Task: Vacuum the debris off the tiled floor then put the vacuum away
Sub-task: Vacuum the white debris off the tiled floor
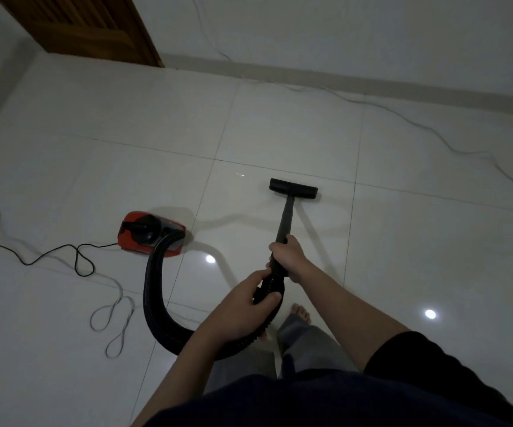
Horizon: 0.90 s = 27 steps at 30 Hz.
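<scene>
A red and black canister vacuum [152,233] sits on the white tiled floor [94,167] to my left. Its thick black hose [153,291] curves from the canister down and round to my hands. My left hand [249,297] grips the ribbed end of the hose. My right hand [287,257] holds the black wand [286,220] just above it. The flat black floor head [293,188] rests on the tiles ahead of me. A small pale speck of debris [240,175] lies left of the floor head.
The black power cord [33,257] snakes across the floor at left. A grey cable [403,118] runs along the wall base [372,84] and out to the right. A wooden door [79,26] stands at top left. My bare foot [301,312] is below my hands.
</scene>
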Available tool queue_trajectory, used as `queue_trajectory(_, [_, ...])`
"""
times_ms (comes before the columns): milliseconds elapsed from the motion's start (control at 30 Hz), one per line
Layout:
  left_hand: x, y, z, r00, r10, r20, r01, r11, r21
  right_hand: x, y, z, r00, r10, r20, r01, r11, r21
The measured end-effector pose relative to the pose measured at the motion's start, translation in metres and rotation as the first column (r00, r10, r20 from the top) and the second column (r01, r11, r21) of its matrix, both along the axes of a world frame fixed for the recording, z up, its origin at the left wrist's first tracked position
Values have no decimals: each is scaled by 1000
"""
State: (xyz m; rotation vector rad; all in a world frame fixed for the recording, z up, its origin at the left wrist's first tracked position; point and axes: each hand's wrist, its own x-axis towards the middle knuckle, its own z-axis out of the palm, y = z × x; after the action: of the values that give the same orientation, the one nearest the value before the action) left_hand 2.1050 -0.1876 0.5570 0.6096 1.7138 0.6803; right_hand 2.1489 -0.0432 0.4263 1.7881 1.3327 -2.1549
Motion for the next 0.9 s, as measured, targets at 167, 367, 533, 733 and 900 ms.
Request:
queue_trajectory(167, [-27,4,11,1000,21,-12,-21,1000,9,-37,4,10,999,37,4,-37,999,-4])
queue_trajectory(367, [-75,-22,17,998,50,-37,-50,999,1,-93,-24,15,997,79,0,-79,996,-36])
queue_trajectory(533, [-133,-64,18,997,77,-26,-78,997,-5,-148,-66,20,994,107,-7,-107,993,-60])
queue_trajectory(733, [-199,-125,29,990,140,6,-140,990,-18,-219,-129,21,984,179,-5,-179,982,-59])
queue_trajectory(900, [-250,-165,33,987,160,-8,-161,986,-49,-272,-167,29,981,195,-17,-196,974,-112])
